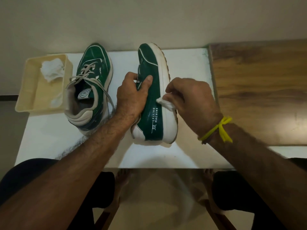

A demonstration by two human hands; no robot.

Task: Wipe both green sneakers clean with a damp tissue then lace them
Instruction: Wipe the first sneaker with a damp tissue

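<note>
Two green sneakers lie on a white table (186,63). The left sneaker (93,83) stands upright, with loose beige laces hanging out. The right sneaker (154,100) is tipped on its side, its white sole facing right. My left hand (132,95) grips its upper, thumb on the green side panel. My right hand (191,100) pinches a small white tissue (166,103) and presses it on the sole's white edge near the middle.
A cream plastic tray (31,90) with crumpled white tissue (52,70) sits at the table's left corner. A wooden surface (259,90) adjoins the table on the right. My knees and bare feet show below the near edge.
</note>
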